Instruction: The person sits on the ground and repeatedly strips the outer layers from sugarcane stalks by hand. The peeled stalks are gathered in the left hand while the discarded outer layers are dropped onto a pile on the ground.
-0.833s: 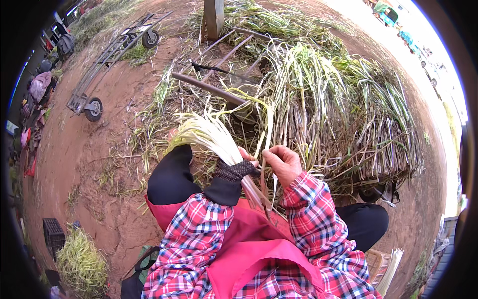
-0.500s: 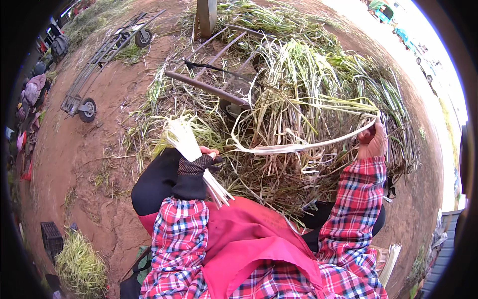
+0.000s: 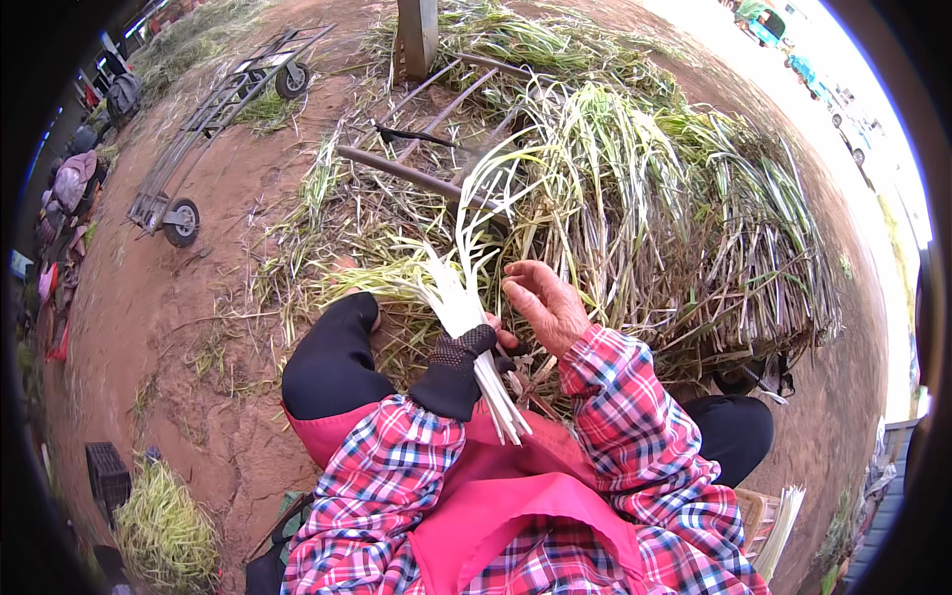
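Note:
My left hand (image 3: 459, 367), in a dark open-fingered mesh glove, is closed around a bundle of pale peeled stalks (image 3: 452, 299). The cut ends poke out below the fist toward my lap. From the bundle's upper end a long whitish-green stalk with split leaves (image 3: 468, 223) rises and curls. Just to the right of the bundle hovers my bare right hand (image 3: 547, 305), its fingers curved and the thumb apart, with nothing visible in it. Beyond it lies a large heap of long green leafy stalks (image 3: 620, 188), partly dry and brown.
A metal hand cart (image 3: 213, 124) with black wheels rests on the red earth at far left. A metal frame (image 3: 421, 178) lies under the heap by a post (image 3: 416, 40). Black crate (image 3: 107, 474) and yellow-green trimmings (image 3: 167, 531) sit lower left; more pale stalks (image 3: 781, 531) stand lower right.
My right hand has come from far right in to the bundle and let go of the long stalk, which now stands with the bundle. My left hand has shifted right with the bundle.

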{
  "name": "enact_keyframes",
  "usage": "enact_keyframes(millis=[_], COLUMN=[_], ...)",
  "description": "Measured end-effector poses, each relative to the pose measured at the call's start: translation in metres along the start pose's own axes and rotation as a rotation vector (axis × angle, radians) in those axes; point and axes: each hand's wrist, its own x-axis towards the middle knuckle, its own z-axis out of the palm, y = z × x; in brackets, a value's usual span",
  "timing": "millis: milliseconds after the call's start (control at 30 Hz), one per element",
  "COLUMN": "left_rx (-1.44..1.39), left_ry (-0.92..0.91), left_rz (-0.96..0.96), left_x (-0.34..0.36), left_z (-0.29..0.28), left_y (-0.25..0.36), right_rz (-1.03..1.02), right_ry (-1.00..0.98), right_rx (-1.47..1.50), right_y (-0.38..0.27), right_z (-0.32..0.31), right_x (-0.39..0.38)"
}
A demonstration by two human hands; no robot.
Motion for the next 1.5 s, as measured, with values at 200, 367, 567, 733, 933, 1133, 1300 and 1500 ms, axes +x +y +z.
enact_keyframes(millis=[200,367,567,733,933,1133,1300,1500], left_rx=[-0.264,-0.202,0.074,0.166,0.207,0.289,0.189,0.217], left_ry=[-0.055,-0.077,0.053,0.037,0.008,-0.079,-0.089,-0.011], left_rz=[-0.004,0.107,0.189,0.168,0.118,0.127,0.151,0.119], left_x=[-0.005,-0.015,-0.028,-0.055,-0.065,-0.081,-0.108,-0.12], left_z=[-0.014,-0.014,-0.026,-0.039,-0.037,-0.033,-0.035,-0.041], left_y=[0.024,0.04,0.059,0.077,0.068,0.067,0.076,0.08], right_rz=[0.219,0.12,-0.047,0.194,-0.243,-0.362,-0.211,-0.544], right_ry=[-0.625,-0.316,0.319,0.724,0.244,0.12,-0.04,-0.135], right_rx=[0.059,-0.088,-0.146,-0.557,-1.023,-0.754,-0.848,-0.577], right_y=[0.023,0.028,0.066,0.062,0.022,0.028,0.065,0.079], right_z=[-0.037,-0.083,-0.131,-0.168,-0.111,-0.012,-0.011,-0.026], right_x=[-0.059,-0.051,-0.031,-0.023,0.007,0.084,0.107,0.084])
